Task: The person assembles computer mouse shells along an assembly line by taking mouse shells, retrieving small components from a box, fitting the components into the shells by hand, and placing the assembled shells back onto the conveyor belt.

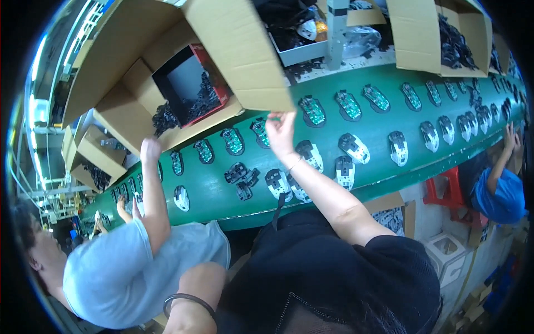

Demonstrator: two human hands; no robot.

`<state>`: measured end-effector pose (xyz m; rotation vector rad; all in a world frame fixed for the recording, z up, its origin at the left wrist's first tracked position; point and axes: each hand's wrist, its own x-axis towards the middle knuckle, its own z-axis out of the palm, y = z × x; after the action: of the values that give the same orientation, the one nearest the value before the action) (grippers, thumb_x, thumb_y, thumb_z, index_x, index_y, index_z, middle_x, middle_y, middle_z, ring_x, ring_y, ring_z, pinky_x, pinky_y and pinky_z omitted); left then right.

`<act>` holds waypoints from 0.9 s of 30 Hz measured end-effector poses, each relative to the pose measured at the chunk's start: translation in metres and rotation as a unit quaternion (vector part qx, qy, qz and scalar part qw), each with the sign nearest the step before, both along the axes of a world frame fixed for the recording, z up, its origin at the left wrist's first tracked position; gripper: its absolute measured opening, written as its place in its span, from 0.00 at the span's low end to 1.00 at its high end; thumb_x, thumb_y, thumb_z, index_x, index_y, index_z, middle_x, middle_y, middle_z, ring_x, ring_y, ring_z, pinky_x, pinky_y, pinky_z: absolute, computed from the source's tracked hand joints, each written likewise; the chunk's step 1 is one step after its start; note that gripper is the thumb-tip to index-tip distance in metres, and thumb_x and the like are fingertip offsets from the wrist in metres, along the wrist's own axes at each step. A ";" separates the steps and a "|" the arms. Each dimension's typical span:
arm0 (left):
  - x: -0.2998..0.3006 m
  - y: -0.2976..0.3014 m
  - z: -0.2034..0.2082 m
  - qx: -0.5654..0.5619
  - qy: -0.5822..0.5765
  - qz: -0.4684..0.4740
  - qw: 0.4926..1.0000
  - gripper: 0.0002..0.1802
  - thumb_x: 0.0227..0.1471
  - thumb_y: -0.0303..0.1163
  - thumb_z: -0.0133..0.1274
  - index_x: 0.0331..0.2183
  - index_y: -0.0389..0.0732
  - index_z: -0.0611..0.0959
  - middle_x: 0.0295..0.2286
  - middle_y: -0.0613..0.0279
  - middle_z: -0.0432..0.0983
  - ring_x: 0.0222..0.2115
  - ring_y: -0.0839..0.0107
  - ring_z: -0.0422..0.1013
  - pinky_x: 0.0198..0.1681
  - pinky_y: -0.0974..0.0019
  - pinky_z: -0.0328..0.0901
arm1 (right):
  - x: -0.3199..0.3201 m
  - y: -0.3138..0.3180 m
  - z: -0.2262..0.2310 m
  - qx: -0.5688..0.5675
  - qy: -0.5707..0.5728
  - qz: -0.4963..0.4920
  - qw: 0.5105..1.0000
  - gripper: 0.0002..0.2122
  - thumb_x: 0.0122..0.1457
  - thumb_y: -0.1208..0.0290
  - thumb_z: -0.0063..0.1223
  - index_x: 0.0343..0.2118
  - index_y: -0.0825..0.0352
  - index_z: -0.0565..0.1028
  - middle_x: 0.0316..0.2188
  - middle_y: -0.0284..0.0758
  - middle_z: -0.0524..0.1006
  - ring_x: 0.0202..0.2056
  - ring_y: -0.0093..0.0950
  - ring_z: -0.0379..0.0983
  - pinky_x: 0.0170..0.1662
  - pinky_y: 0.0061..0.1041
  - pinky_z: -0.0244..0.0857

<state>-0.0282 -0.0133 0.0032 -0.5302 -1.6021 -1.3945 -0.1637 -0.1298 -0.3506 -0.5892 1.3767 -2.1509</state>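
Note:
My right hand (pixel 281 132) reaches across the belt, its fingers bent and pressed against the lower corner of a cardboard box's flap (pixel 247 61). The open cardboard box (pixel 125 119) is tilted toward me. Inside it are a smaller black and red box (pixel 167 83) and loose black parts (pixel 165 118). Close to me, low in the picture, is my left hand (pixel 204 274), with a dark bangle behind it; its fingers are hidden. A co-worker's hand (pixel 150 149), from a light blue sleeve, is at the box's lower edge.
A green conveyor belt (pixel 222 209) carries rows of mouse bases with green circuit boards (pixel 311 111) and white-and-black mouse shells (pixel 353 147). Black parts (pixel 242 179) lie before me. More cardboard boxes (pixel 414 39) stand beyond. A person in blue (pixel 500 192) and a red stool (pixel 445 195) are at right.

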 end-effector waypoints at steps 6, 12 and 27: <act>-0.009 -0.011 -0.005 -0.042 -0.005 -0.016 0.999 0.12 0.48 0.28 0.48 0.37 0.53 0.76 0.42 0.85 0.66 0.37 0.76 0.60 0.35 0.66 0.56 | -0.017 0.000 -0.028 0.097 0.344 0.002 0.934 0.15 0.49 0.79 0.42 0.42 0.70 0.69 0.41 0.49 0.69 0.44 0.46 0.66 0.45 0.40 0.62; 0.005 -0.032 -0.020 0.007 0.093 -0.165 0.982 0.03 0.46 0.27 0.50 0.27 0.46 0.73 0.33 0.72 0.66 0.33 0.72 0.61 0.25 0.66 0.56 | -0.111 -0.040 -0.059 0.350 0.361 0.105 0.858 0.11 0.49 0.72 0.49 0.36 0.68 0.75 0.33 0.44 0.76 0.36 0.42 0.72 0.39 0.36 0.66; -0.022 -0.019 -0.338 -0.263 -0.639 0.248 0.679 0.43 0.36 0.60 0.56 0.55 0.64 0.62 0.58 0.55 0.45 0.57 0.41 0.42 0.52 0.34 0.44 | -0.128 0.224 0.001 0.531 0.437 0.230 0.688 0.54 0.24 0.59 0.72 0.59 0.36 0.49 0.61 0.50 0.39 0.61 0.51 0.37 0.57 0.49 0.44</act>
<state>-0.0497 -0.0320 -0.3346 0.8141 -2.9822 -0.7561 -0.2919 0.0943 -0.3498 -1.2947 2.2659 -0.3322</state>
